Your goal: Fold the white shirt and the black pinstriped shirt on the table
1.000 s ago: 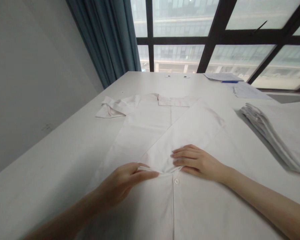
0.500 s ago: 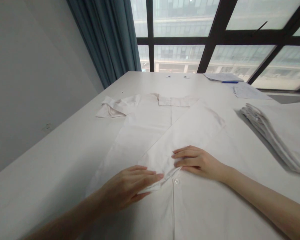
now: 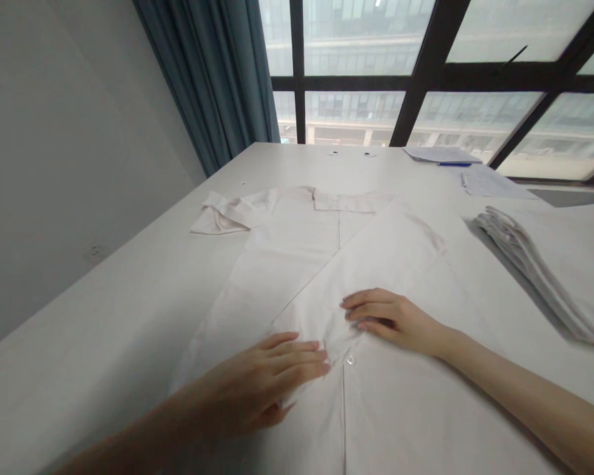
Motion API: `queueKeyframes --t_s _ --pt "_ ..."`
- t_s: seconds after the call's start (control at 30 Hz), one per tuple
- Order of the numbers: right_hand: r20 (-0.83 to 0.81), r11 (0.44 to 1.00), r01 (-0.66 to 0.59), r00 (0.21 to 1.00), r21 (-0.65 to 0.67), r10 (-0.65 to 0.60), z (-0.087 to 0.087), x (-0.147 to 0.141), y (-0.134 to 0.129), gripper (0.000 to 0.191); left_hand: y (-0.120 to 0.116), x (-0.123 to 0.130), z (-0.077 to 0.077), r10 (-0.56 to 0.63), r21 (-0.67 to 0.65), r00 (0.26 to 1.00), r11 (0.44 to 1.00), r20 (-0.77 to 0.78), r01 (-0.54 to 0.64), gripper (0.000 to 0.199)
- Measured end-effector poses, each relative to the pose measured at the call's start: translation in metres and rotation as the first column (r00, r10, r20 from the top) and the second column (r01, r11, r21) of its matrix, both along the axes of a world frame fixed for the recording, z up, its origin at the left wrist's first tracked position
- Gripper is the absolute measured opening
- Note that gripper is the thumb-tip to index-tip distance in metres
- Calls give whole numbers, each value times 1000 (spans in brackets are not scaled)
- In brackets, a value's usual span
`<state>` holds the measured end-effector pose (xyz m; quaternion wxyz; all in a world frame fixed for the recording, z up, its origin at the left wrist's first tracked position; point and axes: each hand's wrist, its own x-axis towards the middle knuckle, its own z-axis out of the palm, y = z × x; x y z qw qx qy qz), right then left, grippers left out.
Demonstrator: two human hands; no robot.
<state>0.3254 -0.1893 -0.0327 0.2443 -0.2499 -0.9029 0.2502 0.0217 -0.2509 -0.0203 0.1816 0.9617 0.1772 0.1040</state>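
Note:
A white garment (image 3: 287, 264) lies spread on the white table, its collar band (image 3: 346, 201) at the far end and a crumpled sleeve (image 3: 220, 214) out to the left. One front panel crosses the other diagonally. Near the middle shows a small button (image 3: 350, 360) at the top of a vertical front edge. My left hand (image 3: 272, 376) rests on the cloth left of the button, fingers spread. My right hand (image 3: 391, 320) lies on the cloth above and right of the button, its fingers apart and slightly bent. Neither hand grips anything visible.
A stack of folded white cloth (image 3: 559, 264) sits on the table (image 3: 143, 284) at the right. Papers (image 3: 495, 181) and a blue pen (image 3: 454, 164) lie at the back right. Behind are a window and a blue curtain (image 3: 222, 72); a wall runs along the left.
My left hand has moved slightly down and to the right, its fingers now flatter on the cloth. The raised fold between the hands is flatter. My right hand has barely moved.

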Motion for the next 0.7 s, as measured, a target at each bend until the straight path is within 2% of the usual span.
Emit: queueKeyframes --t_s 0.1,0.23,0.37,0.47,0.57,0.7 --pt "3 1000 -2 1000 3 2 1 0 0 22 -1 0 1 6 -37 999 999 -54 -8 75" --pt "16 999 10 1000 36 -11 -1 -1 0 24 0 -3 1 12 1 998 1000 -67 -12 74" --pt "78 980 149 984 129 -159 -6 -1 1 31 1 -5 3 -4 -10 995 1000 -100 3 73" --pt "170 957 249 947 150 -273 -8 0 3 39 1 -6 4 -20 -59 993 998 -120 13 70" --pt "288 951 261 910 164 -299 -10 2 5 46 1 -8 4 -13 -118 994 993 -105 1 60" --pt "368 931 297 858 213 -358 -12 8 13 52 2 -9 6 4 -201 995 979 -101 -25 68"
